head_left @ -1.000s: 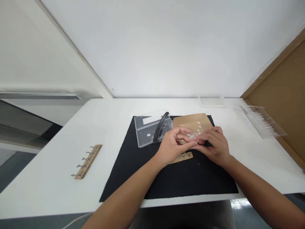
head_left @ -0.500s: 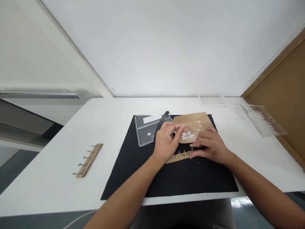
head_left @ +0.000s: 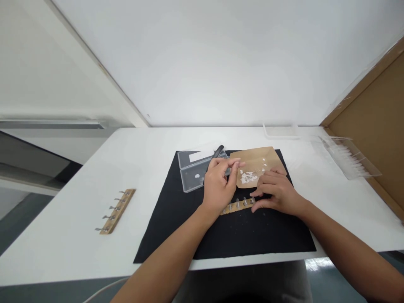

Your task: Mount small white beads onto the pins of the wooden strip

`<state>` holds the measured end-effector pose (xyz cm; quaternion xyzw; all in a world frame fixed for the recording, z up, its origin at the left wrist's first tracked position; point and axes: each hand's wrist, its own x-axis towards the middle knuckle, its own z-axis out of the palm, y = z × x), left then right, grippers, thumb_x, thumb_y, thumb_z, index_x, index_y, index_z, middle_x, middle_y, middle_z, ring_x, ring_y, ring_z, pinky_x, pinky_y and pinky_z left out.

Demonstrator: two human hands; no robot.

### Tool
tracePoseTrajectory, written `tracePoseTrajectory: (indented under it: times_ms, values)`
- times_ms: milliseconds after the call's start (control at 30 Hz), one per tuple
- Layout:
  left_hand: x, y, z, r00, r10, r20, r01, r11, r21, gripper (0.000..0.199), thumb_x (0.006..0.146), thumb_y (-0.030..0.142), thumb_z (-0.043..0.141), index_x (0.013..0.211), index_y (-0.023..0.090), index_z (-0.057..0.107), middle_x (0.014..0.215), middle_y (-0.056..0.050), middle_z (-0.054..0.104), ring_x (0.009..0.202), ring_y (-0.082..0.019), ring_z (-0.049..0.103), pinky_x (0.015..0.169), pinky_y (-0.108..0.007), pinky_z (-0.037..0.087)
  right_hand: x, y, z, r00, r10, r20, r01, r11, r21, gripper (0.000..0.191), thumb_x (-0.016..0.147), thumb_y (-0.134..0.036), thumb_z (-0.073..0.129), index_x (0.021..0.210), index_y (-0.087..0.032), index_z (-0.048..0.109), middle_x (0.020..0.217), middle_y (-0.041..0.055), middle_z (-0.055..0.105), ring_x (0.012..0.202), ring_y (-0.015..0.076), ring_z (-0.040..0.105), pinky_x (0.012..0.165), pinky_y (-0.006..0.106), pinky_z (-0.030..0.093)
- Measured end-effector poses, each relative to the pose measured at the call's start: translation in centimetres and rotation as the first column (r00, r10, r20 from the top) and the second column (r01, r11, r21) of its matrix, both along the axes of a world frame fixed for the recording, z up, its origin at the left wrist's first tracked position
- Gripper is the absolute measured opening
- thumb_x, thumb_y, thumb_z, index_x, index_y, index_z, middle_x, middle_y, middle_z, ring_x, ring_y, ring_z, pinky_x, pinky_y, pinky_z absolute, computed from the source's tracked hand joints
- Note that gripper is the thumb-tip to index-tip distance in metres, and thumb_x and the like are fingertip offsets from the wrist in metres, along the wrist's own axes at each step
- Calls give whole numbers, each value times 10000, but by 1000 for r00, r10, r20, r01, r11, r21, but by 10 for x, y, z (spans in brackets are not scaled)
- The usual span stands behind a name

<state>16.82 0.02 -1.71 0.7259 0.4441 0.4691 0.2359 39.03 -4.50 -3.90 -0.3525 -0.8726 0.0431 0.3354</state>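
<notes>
Right hand [head_left: 274, 193] at the right end of the wooden strip [head_left: 234, 207] on the black mat [head_left: 252, 242]; grip spans the last clear piece [head_left: 253, 200], clamping impossible to tell. Left hand [head_left: 217, 183]: fingertips together near the cardboard tray [head_left: 252, 155], contents unclear.

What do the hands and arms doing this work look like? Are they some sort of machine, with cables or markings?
No, they are a person's. The left hand and right hand are bare, with no gloves. No sleeve, watch or bracelet shows on either forearm, and I see no cables or markings on them. Rings or nail polish are too small to judge.
</notes>
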Motion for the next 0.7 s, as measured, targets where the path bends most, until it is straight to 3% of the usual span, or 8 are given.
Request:
tracePoseTrajectory:
  times_ms: [67, 133, 233, 333, 500, 700]
  values:
    - [0, 1, -1, 998, -56, -36, 58, 997, 60, 223, 1033, 305, 583, 1043, 220, 789, 978, -65, 773, 928, -213, 630, 719, -319, 524, 0, 0, 0, 1000, -2, 3, 2, 1000, -3, 377, 800, -589, 844, 912, -240, 757, 788, -26, 708, 724, 147, 602, 774, 357, 310]
    - [-2, 2, 0, 979, -179, -94, 193, 967, 165, 174, 1002, 257, 605, 1024, 213, 772, 933, -59, 775, 899, -216, 627, 800, -367, 531, -1, -1, 2, 1000, -6, -14, 5, 1000, -12, 378, 787, -585, 856, 910, -241, 757, 777, -32, 702, 720, 145, 592, 768, 357, 305]
    - [-7, 5, 4, 893, -411, -185, 448, 853, 267, 150, 949, 189, 631, 1031, 217, 753, 964, -59, 774, 906, -211, 642, 901, -416, 520, 0, -2, 4, 996, -10, -88, 6, 999, -45, 372, 780, -573, 864, 913, -244, 752, 773, -37, 702, 722, 140, 605, 776, 357, 327]
    - [-12, 7, 9, 810, -539, -232, 586, 763, 274, 141, 918, 173, 673, 1014, 235, 755, 1011, -60, 754, 959, -207, 639, 914, -398, 526, 2, -3, 7, 986, -21, -168, 5, 995, -96, 372, 781, -571, 862, 876, -236, 729, 767, -30, 703, 731, 147, 622, 792, 361, 372]
    - [-15, 8, 11, 765, -572, -296, 642, 712, 285, 133, 925, 236, 742, 1036, 289, 791, 1030, -45, 725, 982, -193, 629, 948, -382, 524, 3, -4, 11, 966, -29, -257, -18, 984, -179, 355, 771, -540, 883, 858, -239, 716, 760, -33, 688, 742, 157, 632, 786, 363, 431]
    - [-15, 9, 7, 760, -529, -377, 641, 704, 306, 40, 928, 293, 775, 911, 304, 809, 961, -47, 729, 961, -204, 588, 806, -314, 526, -1, -5, 11, 965, 0, -263, -51, 981, -186, 305, 783, -504, 891, 905, -262, 750, 741, -47, 675, 737, 151, 631, 777, 362, 439]
